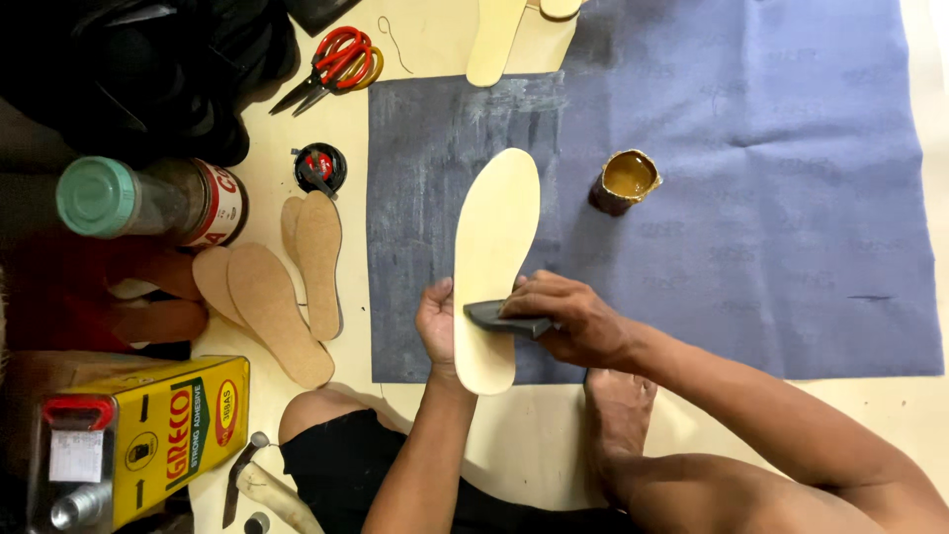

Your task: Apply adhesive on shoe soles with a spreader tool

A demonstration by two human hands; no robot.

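Note:
A cream shoe insole (494,237) lies lengthwise on a blue-grey fabric sheet (771,198). My left hand (436,321) presses on the insole's near left edge, fingers apart. My right hand (568,321) grips a small dark flat scraper (494,316) and holds it across the insole's near end. A small dented cup of amber glue (626,180) stands on the fabric to the right of the insole.
Several tan cork insoles (297,277) lie to the left. Red-handled scissors (334,64), a small black pot (320,168), a plastic bottle (148,198) and a yellow adhesive can (168,435) sit along the left. More cream insoles (494,40) lie at the top. A hammer (262,485) rests by my knee.

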